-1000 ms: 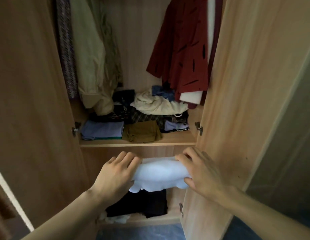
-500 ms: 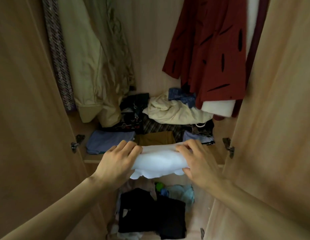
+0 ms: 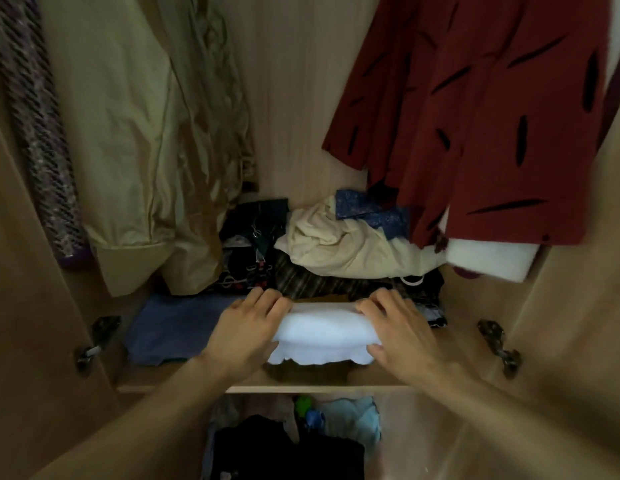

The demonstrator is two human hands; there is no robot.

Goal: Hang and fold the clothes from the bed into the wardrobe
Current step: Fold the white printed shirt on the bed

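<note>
- Now both hands, left hand (image 3: 248,332) and right hand (image 3: 400,329), grip the ends of the folded white cloth (image 3: 320,336) above the wardrobe shelf (image 3: 301,388) front.
- Best lowered flat, beside the blue folded garment (image 3: 173,327), releasing both ends together.

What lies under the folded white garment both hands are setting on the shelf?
The folded white garment covers most of what is below; only a brown strip shows behind its far edge and the shelf in front.
</note>
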